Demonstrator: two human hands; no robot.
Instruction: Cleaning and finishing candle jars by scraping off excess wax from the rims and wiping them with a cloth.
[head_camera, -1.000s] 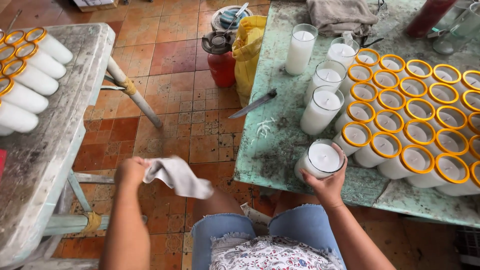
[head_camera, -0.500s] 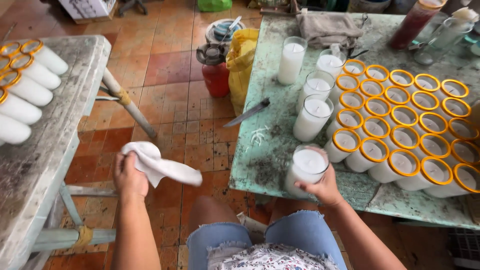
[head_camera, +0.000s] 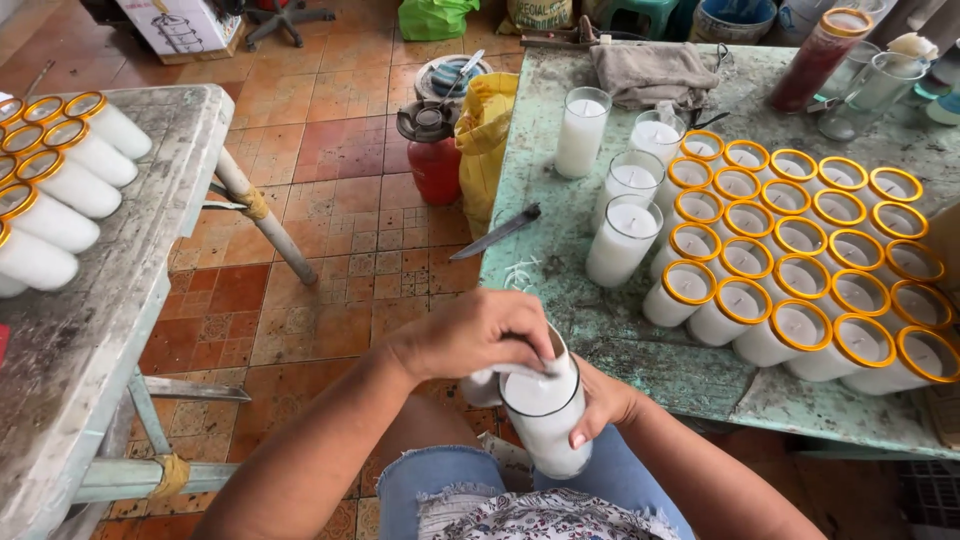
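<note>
Head view: both hands (head_camera: 480, 335) hold candle jar (head_camera: 548, 420) off green table's edge (head_camera: 600, 345).

A white cardboard box (head_camera: 182, 24) with coloured printing stands on the tiled floor at the top left. A yellow sack (head_camera: 487, 128) leans against the green table's near corner. A green bag (head_camera: 436, 17) and what may be a printed sack (head_camera: 548, 12) sit farther back.

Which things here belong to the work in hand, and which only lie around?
In use: left hand, small white cloth, clear glass candle with white wax, right hand.
Lying about: dark-handled knife, red gas canister, yellow plastic bag, grey folded towel.
</note>
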